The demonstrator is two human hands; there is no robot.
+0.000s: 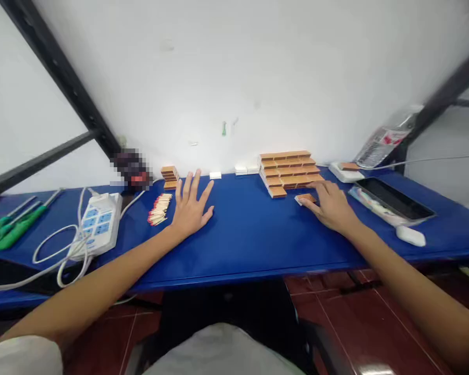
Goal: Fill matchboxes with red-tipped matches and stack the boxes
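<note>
My left hand [190, 207] lies with its fingers spread on the blue tabletop, holding nothing. Just left of it is a pile of red-tipped matchsticks [160, 209]. Behind the pile stands a small stack of brown matchboxes [170, 176]. On the right, my right hand [330, 204] has its thumb and fingers closed about a single matchbox [305, 198] that rests on the table; its fingers partly cover the box. Beyond that hand, several brown matchboxes [287, 169] are built up in stepped rows against the wall. White box pieces [247, 170] stand along the wall to their left.
A white power strip [101, 221] with looped cables and green-handled tools [19, 224] occupy the left end. To the right are a phone [394, 198], a white earbud case [410, 236], a white adapter [346, 172] with a brown matchbox on it, and a leaning plastic bottle [389, 138].
</note>
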